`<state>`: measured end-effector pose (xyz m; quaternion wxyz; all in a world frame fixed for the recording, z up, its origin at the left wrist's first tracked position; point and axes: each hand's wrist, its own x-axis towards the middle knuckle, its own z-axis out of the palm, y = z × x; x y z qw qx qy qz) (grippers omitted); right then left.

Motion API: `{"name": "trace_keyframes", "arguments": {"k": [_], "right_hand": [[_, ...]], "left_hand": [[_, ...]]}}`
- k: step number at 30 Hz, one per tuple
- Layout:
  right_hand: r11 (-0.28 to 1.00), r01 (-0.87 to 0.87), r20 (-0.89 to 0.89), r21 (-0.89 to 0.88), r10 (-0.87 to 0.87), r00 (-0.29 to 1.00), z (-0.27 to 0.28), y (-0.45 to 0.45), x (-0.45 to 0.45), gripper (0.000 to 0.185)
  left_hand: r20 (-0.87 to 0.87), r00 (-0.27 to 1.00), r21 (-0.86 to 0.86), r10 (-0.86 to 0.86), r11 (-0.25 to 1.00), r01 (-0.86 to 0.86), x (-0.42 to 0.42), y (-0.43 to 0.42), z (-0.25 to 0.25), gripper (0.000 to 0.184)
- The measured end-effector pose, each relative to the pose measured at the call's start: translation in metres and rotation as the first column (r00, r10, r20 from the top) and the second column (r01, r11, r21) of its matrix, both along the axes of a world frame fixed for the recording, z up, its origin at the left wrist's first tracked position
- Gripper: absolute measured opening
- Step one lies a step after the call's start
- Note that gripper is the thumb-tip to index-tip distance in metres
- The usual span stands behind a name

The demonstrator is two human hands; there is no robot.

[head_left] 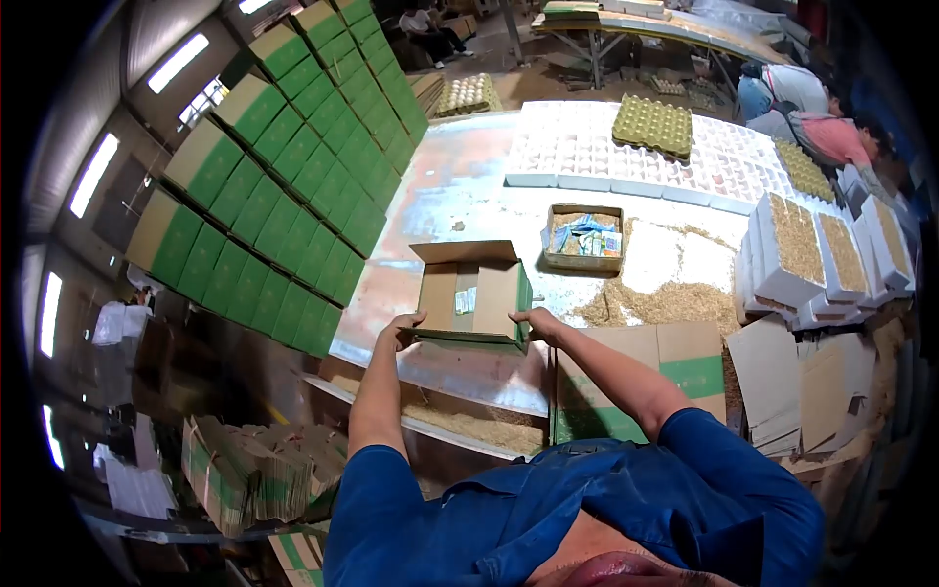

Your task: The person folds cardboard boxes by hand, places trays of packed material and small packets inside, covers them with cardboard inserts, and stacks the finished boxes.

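Observation:
A cardboard box (462, 253) with green outer sides stands on the table in front of me, its top flaps raised. Inside it lies a small blue-and-white packet (466, 300). My left hand (405, 331) grips the near left corner of the box, thumb over the rim. At the near right corner, my right hand (536, 324) holds the box in the same way. Just beyond my right hand is a smaller open carton (583, 262) full of similar packets. A flat green-and-brown cardboard piece (694, 377) lies below my right forearm.
Green boxes (284, 147) are stacked high on the left. White foam trays (587, 147) cover the far table, with a yellowish egg tray (652, 127) on top. Loose husks (675, 301) and husk-filled foam blocks (794, 240) are to the right. Two people (831, 137) bend over at far right.

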<state>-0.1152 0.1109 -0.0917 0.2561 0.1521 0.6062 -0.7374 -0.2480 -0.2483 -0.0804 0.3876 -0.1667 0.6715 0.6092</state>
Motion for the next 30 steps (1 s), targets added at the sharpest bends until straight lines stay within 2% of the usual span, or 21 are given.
{"name": "trace_keyframes", "arguments": {"k": [2, 5, 6, 7, 8, 9, 10, 11, 12, 14, 15, 16, 17, 18, 20, 21, 22, 24, 26, 28, 30], "right_hand": [[0.998, 0.070, 0.013, 0.005, -0.070, 0.997, 0.003, -0.003, 0.009, 0.063], [0.972, 0.036, -0.107, 0.233, -0.012, 0.994, 0.020, 0.014, 0.033, 0.065], [0.874, 0.205, -0.354, 0.440, -0.041, 0.934, -0.009, 0.022, 0.044, 0.069], [0.837, 0.316, -0.540, 0.447, -0.030, 0.841, -0.003, 0.045, 0.071, 0.061], [0.854, 0.365, -0.503, 0.371, -0.146, 0.852, -0.006, 0.073, 0.100, 0.059], [0.763, 0.429, -0.510, 0.483, -0.153, 0.846, 0.027, 0.102, 0.138, 0.058], [0.541, 0.542, -0.555, 0.643, -0.158, 0.817, 0.011, 0.133, 0.170, 0.056], [0.250, 0.586, -0.582, 0.771, -0.098, 0.807, -0.013, 0.166, 0.202, 0.056], [0.184, 0.508, -0.483, 0.842, -0.165, 0.860, -0.014, 0.193, 0.237, 0.056], [0.120, 0.415, -0.375, 0.902, -0.257, 0.891, -0.023, 0.225, 0.292, 0.057], [0.111, 0.425, -0.385, 0.898, -0.267, 0.884, -0.035, 0.235, 0.316, 0.057], [0.106, 0.434, -0.394, 0.894, -0.272, 0.878, -0.042, 0.239, 0.332, 0.057], [0.123, 0.437, -0.395, 0.891, -0.267, 0.879, -0.042, 0.239, 0.342, 0.057], [0.129, 0.432, -0.388, 0.893, -0.266, 0.882, -0.042, 0.240, 0.349, 0.057], [0.028, 0.465, -0.418, 0.885, -0.392, 0.819, -0.038, 0.244, 0.351, 0.056], [0.176, 0.504, -0.400, 0.845, -0.417, 0.816, -0.035, 0.257, 0.353, 0.056], [0.182, 0.510, -0.405, 0.841, -0.414, 0.815, -0.025, 0.260, 0.352, 0.056], [0.338, 0.431, -0.239, 0.837, -0.483, 0.842, -0.007, 0.262, 0.354, 0.057], [0.350, 0.417, -0.226, 0.839, -0.474, 0.851, -0.001, 0.258, 0.358, 0.059], [0.300, 0.505, -0.336, 0.810, -0.468, 0.817, -0.015, 0.253, 0.362, 0.059], [0.230, 0.572, -0.440, 0.787, -0.440, 0.783, -0.057, 0.257, 0.361, 0.057]], "left_hand": [[-0.002, 1.000, -0.037, -0.011, 0.999, 0.011, 0.003, -0.002, -0.002, 0.038], [-0.025, 0.999, -0.005, 0.030, 1.000, -0.030, 0.008, 0.006, 0.008, 0.040], [-0.030, 0.994, 0.066, 0.105, 0.993, -0.103, 0.014, 0.008, 0.007, 0.041], [-0.081, 0.975, 0.136, 0.208, 0.971, -0.196, 0.017, 0.004, 0.000, 0.040], [-0.120, 0.941, 0.210, 0.315, 0.935, -0.286, 0.017, -0.008, -0.012, 0.039], [-0.078, 0.913, 0.368, 0.400, 0.863, -0.347, 0.015, -0.028, -0.036, 0.035], [-0.129, 0.756, 0.283, 0.642, 0.755, -0.592, 0.061, 0.013, 0.012, 0.030], [-0.215, 0.647, 0.227, 0.732, 0.681, -0.696, 0.066, 0.015, -0.013, 0.028], [-0.307, 0.526, 0.178, 0.793, 0.591, -0.787, 0.079, 0.009, -0.048, 0.027], [-0.509, 0.615, 0.220, 0.602, 0.782, -0.583, 0.142, 0.035, -0.090, 0.023], [-0.586, 0.734, 0.013, 0.344, 0.909, -0.416, 0.192, 0.074, -0.080, 0.026], [-0.575, 0.799, -0.448, -0.176, 0.885, -0.128, 0.216, 0.098, -0.102, 0.029], [-0.641, 0.762, -0.259, -0.094, 0.961, -0.099, 0.242, 0.130, -0.130, 0.031], [-0.611, 0.786, -0.180, -0.090, 0.983, -0.027, 0.268, 0.167, -0.115, 0.034], [-0.581, 0.761, -0.167, -0.289, 0.957, 0.237, 0.289, 0.223, -0.083, 0.035], [-0.585, 0.759, -0.171, -0.287, 0.958, 0.231, 0.290, 0.235, -0.076, 0.035], [-0.597, 0.736, -0.261, -0.318, 0.945, 0.196, 0.291, 0.242, -0.072, 0.036], [-0.606, 0.714, -0.353, -0.351, 0.923, 0.153, 0.295, 0.243, -0.069, 0.037], [-0.597, 0.733, -0.384, -0.325, 0.919, 0.094, 0.290, 0.238, -0.070, 0.034], [-0.603, 0.772, -0.258, -0.201, 0.965, 0.050, 0.296, 0.232, -0.082, 0.036], [-0.747, 0.590, -0.395, -0.306, 0.918, -0.025, 0.293, 0.225, -0.096, 0.039]]}}
